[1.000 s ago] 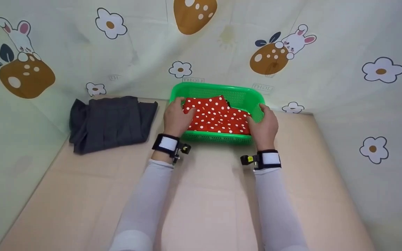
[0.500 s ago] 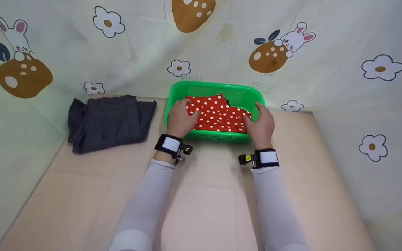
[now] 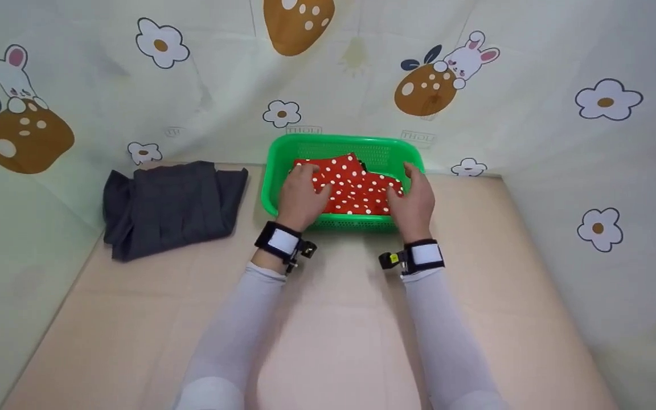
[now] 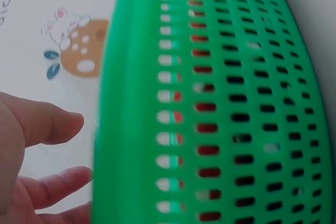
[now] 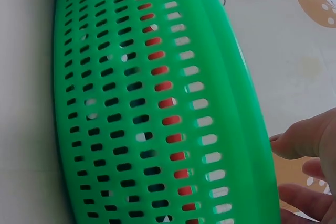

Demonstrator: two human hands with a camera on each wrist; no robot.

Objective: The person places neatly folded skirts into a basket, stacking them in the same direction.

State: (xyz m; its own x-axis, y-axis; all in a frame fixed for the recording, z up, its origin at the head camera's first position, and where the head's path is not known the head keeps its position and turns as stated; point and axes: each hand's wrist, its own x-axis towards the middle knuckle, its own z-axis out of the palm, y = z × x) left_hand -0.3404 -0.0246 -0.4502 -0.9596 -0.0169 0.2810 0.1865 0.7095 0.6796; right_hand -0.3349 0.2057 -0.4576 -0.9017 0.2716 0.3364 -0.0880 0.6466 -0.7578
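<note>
Basket [image 3: 356, 220] partly hides red cloth [image 3: 356, 191], perhaps folded, near grey cloth [image 3: 174, 205].

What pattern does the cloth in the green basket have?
White polka dots on red cloth; the head view shows it best.

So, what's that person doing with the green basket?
A person has both hands at the basket: the left hand reaches over its left part and the right hand is at its right end. A red cloth with white dots lies inside. I can't tell whether the fingers touch the cloth. A dark cloth lies folded on the table, to the left of the basket.
</note>
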